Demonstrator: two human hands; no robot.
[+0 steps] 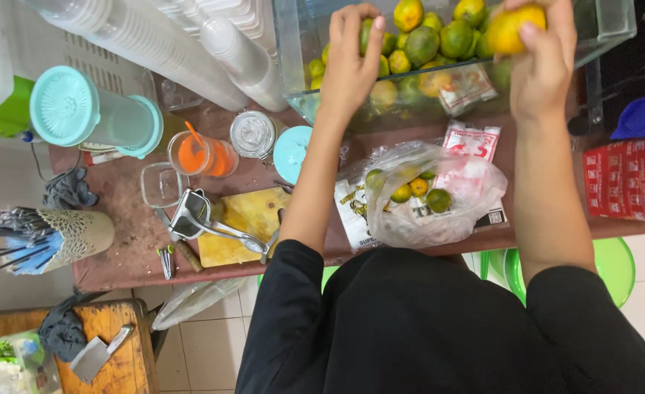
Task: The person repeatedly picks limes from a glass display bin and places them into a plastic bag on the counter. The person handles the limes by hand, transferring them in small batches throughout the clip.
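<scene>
Metal squeezer (191, 215) on yellow cutting board (246, 226) (cleaver (98, 355) below)

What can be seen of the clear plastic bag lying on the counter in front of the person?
The clear, crinkled plastic bag lies slumped on its side on the reddish-brown counter, between the person's forearms and just below the glass box of citrus fruit. Through its thin film show several small green and yellow-green citrus fruits. Its mouth looks loosely open towards the left. It rests partly on printed white packets. Neither hand touches it: the left hand and right hand are both up at the glass box.
</scene>
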